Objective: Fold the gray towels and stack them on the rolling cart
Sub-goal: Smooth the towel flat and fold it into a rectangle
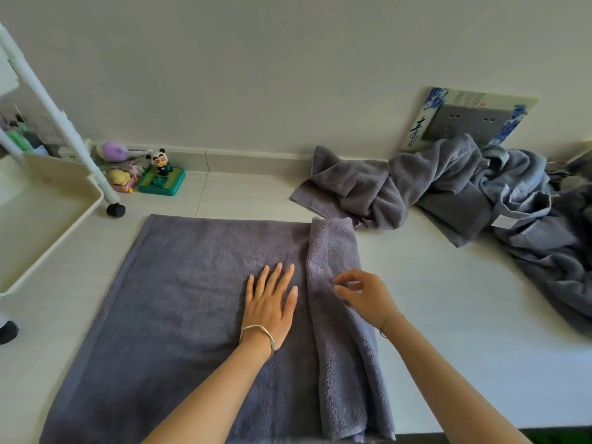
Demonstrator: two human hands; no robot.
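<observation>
Under the right hand [363, 298]: folded strip of gray towel [198, 309], fingertips loosely curled and pinching toward the strip's inner edge; whether cloth is actually caught between thumb and forefinger cannot be told. Just to the left of that grip, left hand [270, 307] pressed flat and open on the single layer, fingers spread and pointing away from the body, holding nothing, only pinning.

Long axis of the folded strip: running away from the body, from the near table edge up to the far hem, roughly parallel to both forearms. Unfolded bulk of the towel lying wholly to the left of the grip, so the next fold probably travels leftward across the flat hand, or the strip gets smoothed along its length first. Right hand nearer the strip and better placed to carry it; left hand directly in the path and likely needing to lift clear.

Farther out to the right and beyond the grip: heap of unfolded gray towels [480, 193], crumpled, well apart from the working towel except one corner lying near the strip's far end. Behind the heap, wall socket plate [467, 121] with blue-and-white surround.

Far to the left: rolling cart [48, 219], cream tray empty as far as visible, white post and black caster close to the towel's far-left corner. Beyond it, small toys including a panda figure [161, 161], clear of the fold.
</observation>
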